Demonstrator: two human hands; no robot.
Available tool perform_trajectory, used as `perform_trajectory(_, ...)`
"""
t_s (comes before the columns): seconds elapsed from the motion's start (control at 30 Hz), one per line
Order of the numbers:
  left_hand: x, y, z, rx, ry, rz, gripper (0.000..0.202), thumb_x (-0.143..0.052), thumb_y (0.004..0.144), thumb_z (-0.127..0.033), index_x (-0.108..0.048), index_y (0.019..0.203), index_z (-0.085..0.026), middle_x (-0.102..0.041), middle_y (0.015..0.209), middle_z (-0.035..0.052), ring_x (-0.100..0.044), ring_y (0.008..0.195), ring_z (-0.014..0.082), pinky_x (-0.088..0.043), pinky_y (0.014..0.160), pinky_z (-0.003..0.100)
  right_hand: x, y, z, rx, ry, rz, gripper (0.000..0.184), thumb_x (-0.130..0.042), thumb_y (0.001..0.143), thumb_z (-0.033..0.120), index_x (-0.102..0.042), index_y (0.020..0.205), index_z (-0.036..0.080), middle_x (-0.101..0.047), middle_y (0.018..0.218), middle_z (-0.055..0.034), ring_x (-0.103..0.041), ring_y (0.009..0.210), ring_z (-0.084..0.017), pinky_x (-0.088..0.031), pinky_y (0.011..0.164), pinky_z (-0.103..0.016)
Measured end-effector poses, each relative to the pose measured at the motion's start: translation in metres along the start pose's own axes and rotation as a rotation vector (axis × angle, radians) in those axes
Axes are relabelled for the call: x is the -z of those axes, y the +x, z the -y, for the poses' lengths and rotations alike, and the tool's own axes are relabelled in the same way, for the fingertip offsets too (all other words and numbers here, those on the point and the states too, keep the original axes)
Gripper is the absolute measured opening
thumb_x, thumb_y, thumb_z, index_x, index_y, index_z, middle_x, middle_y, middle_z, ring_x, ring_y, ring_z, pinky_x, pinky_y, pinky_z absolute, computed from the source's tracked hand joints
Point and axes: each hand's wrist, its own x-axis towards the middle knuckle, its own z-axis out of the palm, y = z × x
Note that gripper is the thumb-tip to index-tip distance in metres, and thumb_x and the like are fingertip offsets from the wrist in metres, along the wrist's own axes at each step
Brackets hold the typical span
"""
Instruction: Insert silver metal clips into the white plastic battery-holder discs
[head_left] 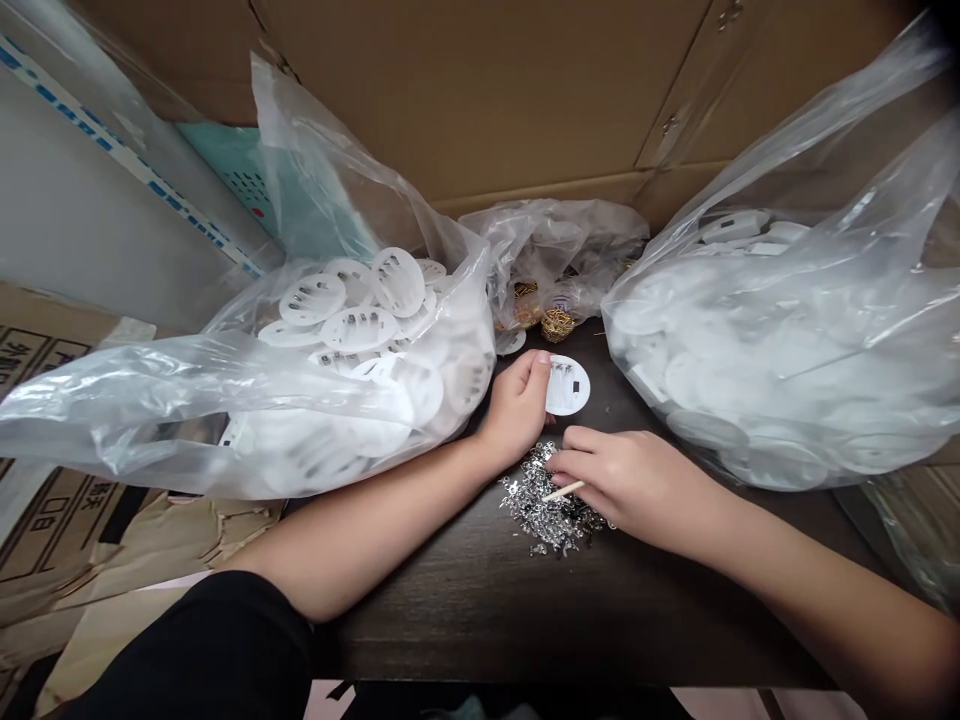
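My left hand (519,400) grips a round white plastic disc (571,388) by its left edge, thumb on top. Small metal pieces sit in a row near the disc's upper part, and a dark rectangular spot shows at its right. Just below, a heap of small silvery metal pieces (551,505) lies on the dark table. My right hand (619,480) is closed at the heap's upper right, with a thin pale wooden stick (564,491) poking out from under its fingers. Its fingertips reach the heap; whether they pinch a metal piece too, I cannot tell.
On the left, an open clear bag (352,400) bulges with white discs fitted with metal parts. Another bag of white discs (780,360) stands at the right. Between them lie gold-coloured small parts (557,323) by crumpled plastic. Cardboard (487,90) walls the back of the dark table (465,600).
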Motion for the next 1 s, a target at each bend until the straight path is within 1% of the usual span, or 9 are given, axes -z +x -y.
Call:
perform_trajectory(0.1,0.000,0.001,0.002,-0.006,0.007,0.000,0.047,-0.049,0.100,-0.062,-0.059,0.091,-0.017,-0.053,0.070,0.0016,-0.050,0.051,0.0106,-0.042,0.039,0.022,-0.015,0.003,-0.001,-0.078,-0.092,0.052,0.016,-0.055,0.099,0.024,-0.071,0.100,0.019,-0.062,0.093,-0.0034,-0.043,0.058,-0.011,-0.018,0.056,-0.034)
perform_trajectory(0.2,0.001,0.001,0.004,-0.013,-0.014,-0.002,0.048,-0.048,0.100,-0.062,-0.059,0.090,-0.016,-0.053,0.068,0.0012,-0.049,0.049,0.0104,-0.040,0.039,0.022,-0.022,0.006,-0.004,-0.125,-0.103,0.055,0.017,-0.057,0.099,0.027,-0.072,0.104,0.019,-0.064,0.096,-0.0038,-0.048,0.062,-0.013,-0.017,0.057,-0.034)
perform_trajectory(0.37,0.001,0.003,0.007,-0.016,-0.050,0.006,0.051,-0.047,0.100,-0.064,-0.061,0.092,-0.015,-0.053,0.067,0.0011,-0.049,0.049,0.0103,-0.038,0.039,0.022,-0.026,0.006,-0.005,-0.158,-0.055,0.031,0.017,-0.056,0.100,0.024,-0.071,0.100,0.018,-0.065,0.096,-0.0039,-0.053,0.066,-0.014,-0.021,0.058,-0.033)
perform_trajectory(0.53,0.001,0.003,0.010,-0.030,-0.046,0.013,0.051,-0.046,0.101,-0.063,-0.061,0.093,-0.016,-0.053,0.067,0.0007,-0.049,0.049,0.0103,-0.038,0.040,0.022,-0.031,0.002,-0.006,-0.168,0.019,-0.004,0.015,-0.056,0.100,0.022,-0.070,0.101,0.017,-0.064,0.097,-0.0045,-0.059,0.071,-0.015,-0.029,0.060,-0.032)
perform_trajectory(0.73,0.000,0.003,0.009,-0.075,-0.022,-0.003,0.049,-0.045,0.102,-0.060,-0.059,0.089,-0.016,-0.053,0.069,0.0010,-0.048,0.055,0.0104,-0.038,0.048,0.023,-0.035,-0.003,-0.007,-0.152,0.014,-0.062,0.017,-0.052,0.099,0.022,-0.068,0.095,0.016,-0.064,0.093,-0.0053,-0.057,0.068,-0.015,-0.032,0.060,-0.031)
perform_trajectory(0.8,0.001,0.004,0.010,-0.099,-0.008,-0.010,0.048,-0.046,0.102,-0.059,-0.058,0.087,-0.015,-0.054,0.072,0.0015,-0.049,0.061,0.0108,-0.039,0.054,0.023,-0.033,-0.003,-0.007,-0.146,0.079,-0.095,0.016,-0.053,0.099,0.021,-0.068,0.095,0.016,-0.064,0.093,-0.0052,-0.058,0.071,-0.015,-0.035,0.063,-0.031)
perform_trajectory(0.9,0.002,0.005,0.012,-0.112,-0.006,-0.002,0.048,-0.046,0.103,-0.059,-0.058,0.087,-0.015,-0.055,0.077,0.0023,-0.049,0.068,0.0117,-0.040,0.061,0.024,-0.028,-0.004,-0.009,-0.155,0.298,-0.199,0.014,-0.055,0.097,0.020,-0.069,0.096,0.017,-0.067,0.093,-0.0052,-0.061,0.078,-0.016,-0.041,0.069,-0.030)
perform_trajectory(0.93,0.002,0.005,0.012,-0.113,-0.009,0.007,0.048,-0.045,0.103,-0.059,-0.058,0.088,-0.015,-0.056,0.078,0.0026,-0.050,0.070,0.0119,-0.041,0.062,0.024,-0.025,-0.004,-0.010,-0.183,0.389,-0.238,0.014,-0.057,0.097,0.022,-0.069,0.095,0.017,-0.068,0.089,-0.0047,-0.060,0.075,-0.015,-0.042,0.068,-0.030)
perform_trajectory(1.0,0.004,0.005,0.013,-0.114,-0.011,0.030,0.050,-0.044,0.103,-0.061,-0.059,0.091,-0.015,-0.057,0.082,0.0034,-0.052,0.073,0.0124,-0.042,0.065,0.025,-0.020,-0.006,-0.010,-0.289,0.591,-0.279,0.019,-0.061,0.098,0.032,-0.072,0.093,0.017,-0.067,0.077,-0.0037,-0.054,0.063,-0.013,-0.039,0.060,-0.028)
